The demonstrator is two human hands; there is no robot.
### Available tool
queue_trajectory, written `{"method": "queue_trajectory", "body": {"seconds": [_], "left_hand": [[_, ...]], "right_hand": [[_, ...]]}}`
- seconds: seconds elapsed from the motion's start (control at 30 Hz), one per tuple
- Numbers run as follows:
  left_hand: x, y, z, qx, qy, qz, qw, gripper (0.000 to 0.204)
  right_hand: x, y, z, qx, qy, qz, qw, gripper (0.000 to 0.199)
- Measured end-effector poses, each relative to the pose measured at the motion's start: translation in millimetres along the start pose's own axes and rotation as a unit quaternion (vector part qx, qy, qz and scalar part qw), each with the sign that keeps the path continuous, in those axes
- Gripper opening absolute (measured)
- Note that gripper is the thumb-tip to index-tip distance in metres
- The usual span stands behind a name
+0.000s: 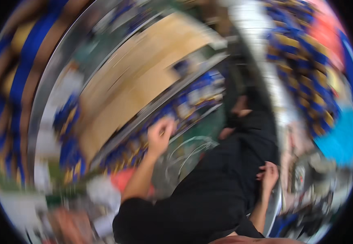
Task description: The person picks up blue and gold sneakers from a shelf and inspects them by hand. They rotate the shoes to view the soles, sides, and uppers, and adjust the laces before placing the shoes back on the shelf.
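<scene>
Motion smears much of the view. My left hand (160, 135) is raised left of my lap, in front of the near edge of a tan tabletop (144, 77). Its fingers curl loosely with a gap to the thumb, and nothing shows between them. Behind that hand lies a row of blue-and-tan pieces (129, 152) beneath the table edge; their kind is too blurred to tell. Beside my right thigh hangs my right hand (269, 174), its fingers slightly bent and apart, with nothing visible in them. It is close to my black trousers (225, 162).
A large heap of blue-and-tan pieces (302, 69) is at the right, next to a turquoise sheet (339, 140). Blue-and-brown bands (28, 61) fill the far left. A red-pink bundle (123, 179) lies past my left forearm. Pale cords (188, 150) loop near my knees.
</scene>
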State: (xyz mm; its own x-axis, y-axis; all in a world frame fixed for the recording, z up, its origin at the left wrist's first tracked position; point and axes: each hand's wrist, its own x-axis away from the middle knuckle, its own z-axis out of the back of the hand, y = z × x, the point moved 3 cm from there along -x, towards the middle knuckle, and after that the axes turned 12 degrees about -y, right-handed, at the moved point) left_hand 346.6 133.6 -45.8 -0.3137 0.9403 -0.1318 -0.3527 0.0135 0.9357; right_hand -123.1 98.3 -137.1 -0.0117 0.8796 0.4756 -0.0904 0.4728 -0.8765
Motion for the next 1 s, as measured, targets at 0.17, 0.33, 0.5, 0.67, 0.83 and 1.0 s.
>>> {"method": "queue_trajectory", "body": {"seconds": [0.17,0.33,0.5,0.67,0.83,1.0], "left_hand": [[74,14,176,-0.425,0.348,0.031,0.835,0.025],[186,27,300,-0.690,0.494,0.228,0.477,0.063],[186,32,320,-0.592,0.213,0.639,0.443,0.062],[201,49,333,-0.589,0.247,0.460,0.617,0.055],[136,101,187,-0.119,0.208,0.201,0.950,0.039],[84,107,39,-0.090,-0.136,0.075,0.984,0.043]], "right_hand": [[-50,38,18,-0.014,-0.022,0.013,1.000,0.026],[-66,32,8,0.032,-0.078,0.046,0.995,0.026],[-57,24,-2,0.024,-0.062,0.056,0.996,0.024],[-50,28,-9,0.038,-0.071,0.068,0.994,0.025],[-38,12,-19,-0.003,-0.097,0.091,0.991,0.026],[-5,-53,-58,-0.022,-0.236,0.123,0.964,0.039]]}}
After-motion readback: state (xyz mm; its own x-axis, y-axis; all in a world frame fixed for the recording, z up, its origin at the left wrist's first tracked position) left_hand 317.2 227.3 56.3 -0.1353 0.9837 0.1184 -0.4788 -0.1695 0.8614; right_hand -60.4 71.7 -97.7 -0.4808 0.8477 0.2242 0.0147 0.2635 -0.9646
